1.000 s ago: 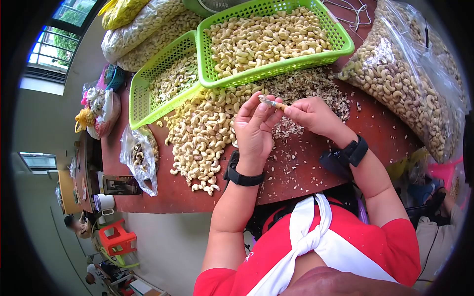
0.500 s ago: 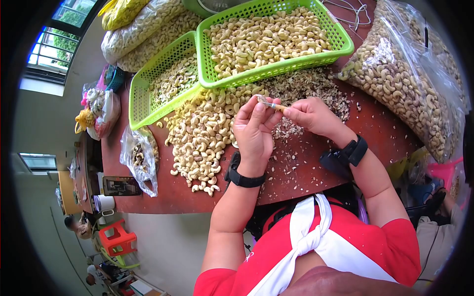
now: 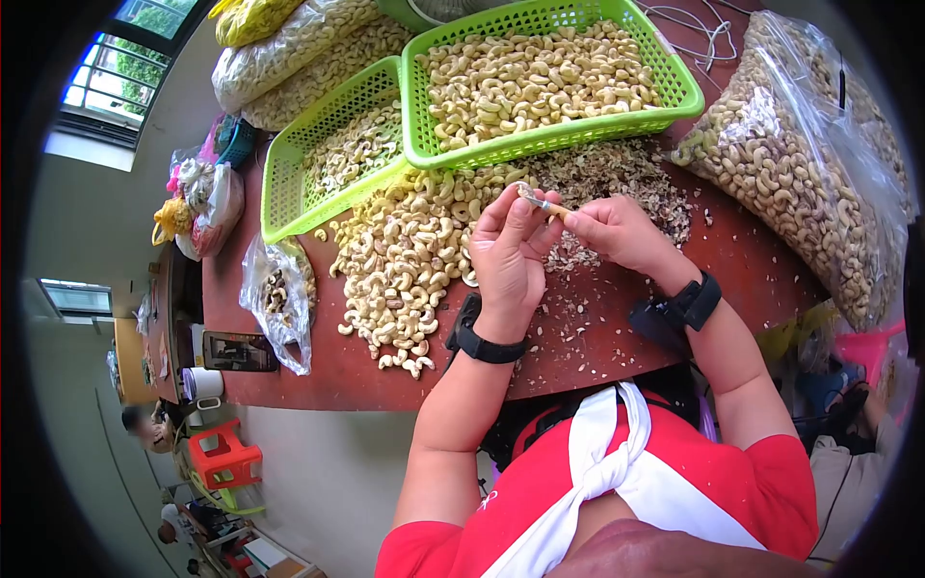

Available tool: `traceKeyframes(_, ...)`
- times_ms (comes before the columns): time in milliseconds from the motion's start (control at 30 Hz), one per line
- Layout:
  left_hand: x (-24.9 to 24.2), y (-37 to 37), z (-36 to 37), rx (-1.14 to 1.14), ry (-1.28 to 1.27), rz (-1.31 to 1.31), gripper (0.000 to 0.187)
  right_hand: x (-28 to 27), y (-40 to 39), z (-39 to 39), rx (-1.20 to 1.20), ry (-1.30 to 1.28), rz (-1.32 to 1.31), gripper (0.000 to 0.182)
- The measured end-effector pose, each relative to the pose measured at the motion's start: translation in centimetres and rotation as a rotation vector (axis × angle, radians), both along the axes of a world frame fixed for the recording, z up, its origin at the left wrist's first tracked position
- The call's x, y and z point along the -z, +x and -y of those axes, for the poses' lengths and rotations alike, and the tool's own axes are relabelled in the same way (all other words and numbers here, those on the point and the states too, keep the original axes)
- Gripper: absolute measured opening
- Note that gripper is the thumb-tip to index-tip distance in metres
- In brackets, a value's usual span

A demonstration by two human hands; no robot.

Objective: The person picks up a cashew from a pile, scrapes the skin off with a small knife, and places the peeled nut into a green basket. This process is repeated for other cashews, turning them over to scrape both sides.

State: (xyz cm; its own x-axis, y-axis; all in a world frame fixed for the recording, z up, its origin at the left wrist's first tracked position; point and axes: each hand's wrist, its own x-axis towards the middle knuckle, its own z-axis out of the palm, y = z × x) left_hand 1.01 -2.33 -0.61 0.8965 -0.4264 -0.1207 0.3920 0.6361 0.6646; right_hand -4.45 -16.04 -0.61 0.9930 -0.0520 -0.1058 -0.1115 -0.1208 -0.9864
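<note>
- Risk of a cut: the small knife [image 3: 545, 204] works right against the fingertips of the left hand [image 3: 508, 252]; a slip on the curved nut would likely carry the blade into the thumb or forefinger
- Risk of breakage: the cashew [image 3: 521, 192] is pinched at its ends only; too much pressure from the blade could, in the inspector's judgement, snap it or flick it out of the grip
- Risk of mixing: a dropped nut would fall onto the loose cashew pile [image 3: 409, 260] or the heap of skins [image 3: 607, 178] directly below, where it would be hard to pick out again
- Left hand: fingers closed on the cashew, which sits at the fingertips, raised above the red table [image 3: 752, 265]
- Right hand [image 3: 617, 234]: fingers clenched round the knife handle, thumb and forefinger near the blade end; the blade tip meets the cashew, though the exact point of contact is too small to tell
- The two hands are touching or nearly so at the nut, just in front of the nearer green basket [image 3: 674, 82]
</note>
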Motion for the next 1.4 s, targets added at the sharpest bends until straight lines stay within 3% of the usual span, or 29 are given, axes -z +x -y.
traceKeyframes(1400, 0.2, -0.1, 0.1, -0.042, 0.036, 0.008, 0.016, 0.6, 0.1, -0.2, 0.011, 0.13, -0.104, 0.033)
